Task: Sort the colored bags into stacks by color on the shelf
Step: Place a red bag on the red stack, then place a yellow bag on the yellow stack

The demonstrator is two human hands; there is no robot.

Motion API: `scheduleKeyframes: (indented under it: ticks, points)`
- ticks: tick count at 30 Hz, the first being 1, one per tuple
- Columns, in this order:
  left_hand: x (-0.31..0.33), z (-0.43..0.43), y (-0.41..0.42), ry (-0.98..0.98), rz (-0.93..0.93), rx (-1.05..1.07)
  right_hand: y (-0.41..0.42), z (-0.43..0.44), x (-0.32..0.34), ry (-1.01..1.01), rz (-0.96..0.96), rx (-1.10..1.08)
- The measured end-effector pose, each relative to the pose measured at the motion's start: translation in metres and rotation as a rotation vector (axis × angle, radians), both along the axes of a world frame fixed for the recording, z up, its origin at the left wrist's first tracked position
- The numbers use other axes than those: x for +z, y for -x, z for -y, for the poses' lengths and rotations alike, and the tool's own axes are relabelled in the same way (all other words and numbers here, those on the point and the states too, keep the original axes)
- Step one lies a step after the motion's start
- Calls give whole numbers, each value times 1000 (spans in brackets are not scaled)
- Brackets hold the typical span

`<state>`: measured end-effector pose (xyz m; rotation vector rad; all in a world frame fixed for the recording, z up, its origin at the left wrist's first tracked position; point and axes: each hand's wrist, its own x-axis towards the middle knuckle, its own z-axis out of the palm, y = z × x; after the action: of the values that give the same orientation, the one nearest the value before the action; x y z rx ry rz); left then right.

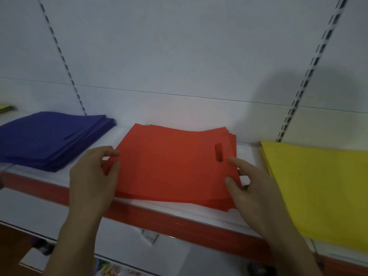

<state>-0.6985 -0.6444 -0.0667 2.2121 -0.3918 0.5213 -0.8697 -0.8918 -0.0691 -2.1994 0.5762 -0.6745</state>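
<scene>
Three stacks: purple bags (51, 138), red bags (175, 166), yellow bags (322, 188).

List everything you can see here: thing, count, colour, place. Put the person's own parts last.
blue bag stack: one stack, dark blue, left on the shelf
red bag stack: one stack, red, middle of the shelf, handle slot at its right side
yellow bag stack: one stack, yellow, right on the shelf, overhanging the front edge
yellow-green item: one, far left edge, too cut off to identify
shelf: one, white top with red front strip
back panel: white, with two slotted uprights
lower shelf goods: blurred, below, count unclear
left hand: one, on the red stack's left edge
right hand: one, fingers on the red stack's right edge
</scene>
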Motion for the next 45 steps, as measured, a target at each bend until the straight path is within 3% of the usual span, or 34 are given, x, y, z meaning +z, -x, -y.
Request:
scheduleKeyframes:
  ticks: [7, 12, 19, 27, 45]
  points:
    - [-7, -1, -4, -120, -25, -34, -5, -8, -3, 167, -163, 13]
    - [0, -22, 5, -110, -5, -16, -16, -19, 8, 261, -96, 31]
    - [-4, -100, 6, -180, -56, 193, -69, -84, 7, 277, -57, 238]
    - [-21, -228, -32, -237, -100, 349, -156, -205, 2, 300, -25, 452]
    - [-7, -600, -168, -389, -242, 518, -394, -593, 4, 177, 29, 816]
